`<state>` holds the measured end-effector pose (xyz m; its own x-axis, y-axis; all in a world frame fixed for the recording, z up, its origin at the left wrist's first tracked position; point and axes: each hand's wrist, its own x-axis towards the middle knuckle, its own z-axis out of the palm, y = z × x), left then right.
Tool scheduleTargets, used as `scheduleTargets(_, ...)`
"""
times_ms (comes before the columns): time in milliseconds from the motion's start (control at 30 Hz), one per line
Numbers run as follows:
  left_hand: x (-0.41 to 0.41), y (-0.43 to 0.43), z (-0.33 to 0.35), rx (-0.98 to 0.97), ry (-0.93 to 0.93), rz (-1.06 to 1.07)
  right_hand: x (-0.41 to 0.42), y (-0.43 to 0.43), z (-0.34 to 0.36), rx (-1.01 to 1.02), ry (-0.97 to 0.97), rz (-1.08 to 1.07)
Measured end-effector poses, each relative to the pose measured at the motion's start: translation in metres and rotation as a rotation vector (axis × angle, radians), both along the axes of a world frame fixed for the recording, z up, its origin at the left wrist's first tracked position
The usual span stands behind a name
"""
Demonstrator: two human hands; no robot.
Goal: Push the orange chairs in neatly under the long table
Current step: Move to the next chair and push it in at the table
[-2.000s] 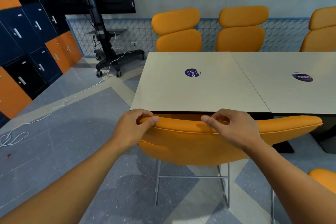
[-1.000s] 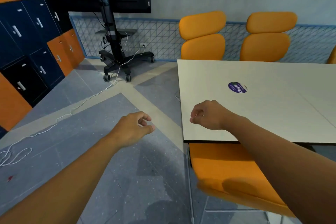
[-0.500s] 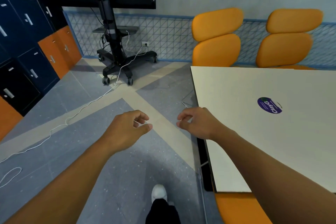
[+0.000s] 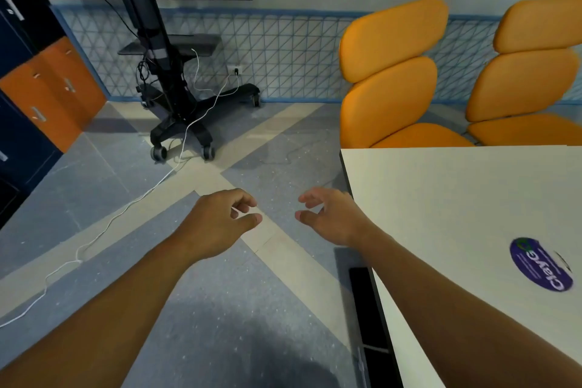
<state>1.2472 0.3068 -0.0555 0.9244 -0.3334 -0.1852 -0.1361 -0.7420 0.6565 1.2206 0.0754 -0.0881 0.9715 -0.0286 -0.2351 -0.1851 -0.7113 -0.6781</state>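
Both hands hang in the air over the floor, just off the short end of the tabletop [image 4: 441, 214]. The left hand [image 4: 220, 220] has its fingers [image 4: 244, 200] loosely curled with the thumb lying near them, and it holds nothing. The right hand [image 4: 333, 217] is spread a little wider, also empty, and sits just beside the tabletop's near corner edge without clearly touching it.

With 12 o'clock taken as straight ahead up the floor, the nearer orange chair [image 4: 390, 72] lies at about 1 o'clock from the right hand, well apart from it, beyond the tabletop's far corner. The second orange chair [image 4: 529, 66] stands just beside it at about 2 o'clock. Both face this way, their padded backs upright, and their seats show above the far long edge, so they look only partly tucked in.

The tabletop's long axis runs away toward 3 o'clock, and the chairs line its far side. Any push on them would have to come from behind their backs, driving toward 6 o'clock. The right hand is the nearer of the two, yet neither can reach from here. I judge the person must first round the corner.

A wheeled screen stand [image 4: 176, 98] stands at 11 o'clock, with a white cable [image 4: 126, 214] trailing across the floor toward 8 o'clock, clear of the likely path.
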Motion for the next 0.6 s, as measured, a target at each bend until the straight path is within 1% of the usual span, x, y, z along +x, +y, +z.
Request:
scheduleTargets(133, 0.085, -0.009, -0.003, -0.003, -0.017, -0.036, 0.074, -0.014, -0.001, -0.015, 0.004, -0.055)
scheduleTargets(267, 0.173, -0.015, -0.011, 0.011, -0.05, -0.081, 0.145, -0.024, -0.006, -0.029, -0.036, -0.141)
scheduleTargets(367, 0.241, -0.02, -0.016, 0.021, -0.057, -0.121, 0.203, -0.03, -0.006, -0.063, -0.064, -0.165)
scheduleTargets(600, 0.44, -0.046, -0.008, 0.013, -0.083, -0.217, 0.38, -0.05, 0.014, -0.164, -0.116, -0.255)
